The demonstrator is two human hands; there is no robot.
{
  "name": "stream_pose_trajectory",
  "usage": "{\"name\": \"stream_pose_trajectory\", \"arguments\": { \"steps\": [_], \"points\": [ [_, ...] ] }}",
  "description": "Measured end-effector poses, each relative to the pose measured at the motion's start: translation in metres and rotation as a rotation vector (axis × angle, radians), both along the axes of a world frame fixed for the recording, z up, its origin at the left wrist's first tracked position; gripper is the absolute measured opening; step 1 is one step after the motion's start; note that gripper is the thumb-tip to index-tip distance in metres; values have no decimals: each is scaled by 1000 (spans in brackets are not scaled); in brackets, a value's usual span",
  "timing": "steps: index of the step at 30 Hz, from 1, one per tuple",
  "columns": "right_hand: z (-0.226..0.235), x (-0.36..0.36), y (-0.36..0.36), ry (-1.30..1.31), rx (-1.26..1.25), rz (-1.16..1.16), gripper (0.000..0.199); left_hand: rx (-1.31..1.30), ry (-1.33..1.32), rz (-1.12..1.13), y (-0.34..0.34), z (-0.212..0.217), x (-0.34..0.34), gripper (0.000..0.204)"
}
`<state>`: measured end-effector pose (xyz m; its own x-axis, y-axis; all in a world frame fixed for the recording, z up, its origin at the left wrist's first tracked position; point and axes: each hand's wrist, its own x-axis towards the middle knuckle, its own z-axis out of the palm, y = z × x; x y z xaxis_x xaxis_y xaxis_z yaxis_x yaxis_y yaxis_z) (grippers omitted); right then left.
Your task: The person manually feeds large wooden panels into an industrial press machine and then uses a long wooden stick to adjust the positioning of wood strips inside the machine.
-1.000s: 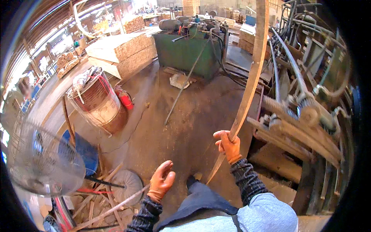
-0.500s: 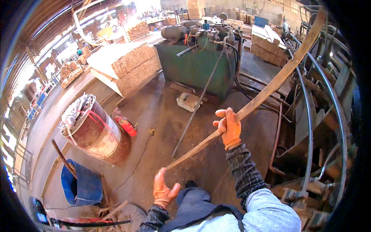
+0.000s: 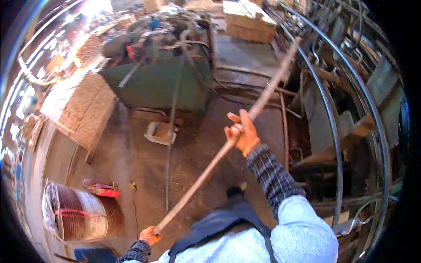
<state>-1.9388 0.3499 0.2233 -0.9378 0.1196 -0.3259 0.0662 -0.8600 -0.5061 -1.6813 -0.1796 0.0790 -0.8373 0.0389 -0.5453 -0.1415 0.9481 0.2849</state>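
Observation:
A long, thin wooden stick [image 3: 197,186] slants across the view in front of me, from low on the left up to the far right. My right hand [image 3: 244,133], in an orange glove, grips it around the middle, with the thumb and fingers wrapped about the wood. At its near lower end, my left hand [image 3: 150,236], also in an orange glove, is closed on the tip. The far end of the stick reaches close to the curved metal pipes on the right.
Curved metal pipes [image 3: 332,144] and machinery line the right. A green machine tank [image 3: 164,81] stands ahead, with a thin rod leaning on it. Stacked boards [image 3: 83,107], a rusty drum [image 3: 83,215], a red fire extinguisher [image 3: 105,190] and a blue bin [image 3: 94,255] are on the left.
My left hand, open beside the stick's lower end before, is now closed on it. The view has turned right, and the stick's far end sits lower and nearer the middle of the view.

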Motion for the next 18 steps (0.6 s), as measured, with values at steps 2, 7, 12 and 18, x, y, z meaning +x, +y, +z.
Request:
{"name": "stream_pose_trajectory", "arguments": {
  "steps": [2,7,12,18],
  "points": [
    [-27,-44,47,-21,-57,39,44,-27,5,127,0,-4,-12,46],
    [-80,-146,94,-301,-94,77,38,-78,-156,228,49,-3,-36,47],
    [-123,-261,157,-318,29,136,48,-318,-79,188,76,-92,-48,51],
    [-161,-405,238,-189,53,344,51,-111,-69,346,277,-80,-270,50]
  ]
}}
